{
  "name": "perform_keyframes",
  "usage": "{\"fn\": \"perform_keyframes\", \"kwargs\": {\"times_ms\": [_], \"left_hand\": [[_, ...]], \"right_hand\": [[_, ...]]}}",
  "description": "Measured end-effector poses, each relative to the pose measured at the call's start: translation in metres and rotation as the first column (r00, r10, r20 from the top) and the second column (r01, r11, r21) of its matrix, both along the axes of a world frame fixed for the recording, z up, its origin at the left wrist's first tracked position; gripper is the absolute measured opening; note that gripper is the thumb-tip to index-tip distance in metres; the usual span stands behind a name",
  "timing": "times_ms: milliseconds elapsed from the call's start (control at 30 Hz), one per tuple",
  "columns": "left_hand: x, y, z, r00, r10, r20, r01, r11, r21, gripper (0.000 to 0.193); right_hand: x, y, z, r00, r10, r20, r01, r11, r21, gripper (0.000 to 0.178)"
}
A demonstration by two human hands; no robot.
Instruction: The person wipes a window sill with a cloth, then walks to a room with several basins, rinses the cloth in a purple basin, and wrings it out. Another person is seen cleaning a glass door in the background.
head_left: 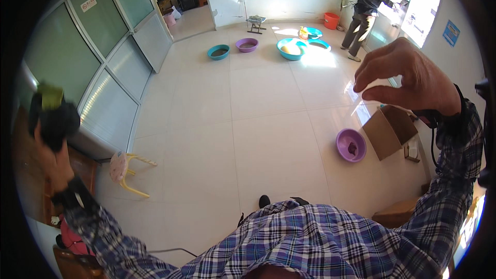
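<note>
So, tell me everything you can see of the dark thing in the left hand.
The dark thing looks near-black, bulky and rounded, with a yellow-green patch on its upper part. Motion blur softens its outline, so its exact kind, material and finer parts cannot be told. It is held up at the far left of the view, in the grasp of the left hand, which meets it from below. Beyond it stands the paned partition; no contact with that can be made out.

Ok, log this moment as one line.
left hand: holds blurred dark item, green on top; right hand: raised, half-curled, nothing seen held; floor: purple basin, cardboard box; co-worker: at window
</note>
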State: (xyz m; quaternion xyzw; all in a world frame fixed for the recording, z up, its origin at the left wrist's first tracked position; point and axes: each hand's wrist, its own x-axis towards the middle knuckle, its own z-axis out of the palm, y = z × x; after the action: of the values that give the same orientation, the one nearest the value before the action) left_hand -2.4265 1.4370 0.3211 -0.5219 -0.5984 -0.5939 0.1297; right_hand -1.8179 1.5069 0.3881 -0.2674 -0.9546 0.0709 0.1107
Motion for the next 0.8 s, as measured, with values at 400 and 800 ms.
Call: {"fn": "perform_keyframes", "kwargs": {"times_ms": [400,800], "left_hand": [[0.282,0.315,-0.128,-0.265,-0.558,0.786,0.777,0.359,0.517,0.033],[0.397,0.448,-0.291,-0.517,0.001,0.856,0.760,0.462,0.458,0.032]], "right_hand": [[0.048,0.153,-0.134,0.950,-0.136,-0.280,0.029,0.934,-0.357,0.012],[0.146,0.299,-0.239,0.787,-0.551,-0.276,0.322,0.750,-0.578,0.009]]}}
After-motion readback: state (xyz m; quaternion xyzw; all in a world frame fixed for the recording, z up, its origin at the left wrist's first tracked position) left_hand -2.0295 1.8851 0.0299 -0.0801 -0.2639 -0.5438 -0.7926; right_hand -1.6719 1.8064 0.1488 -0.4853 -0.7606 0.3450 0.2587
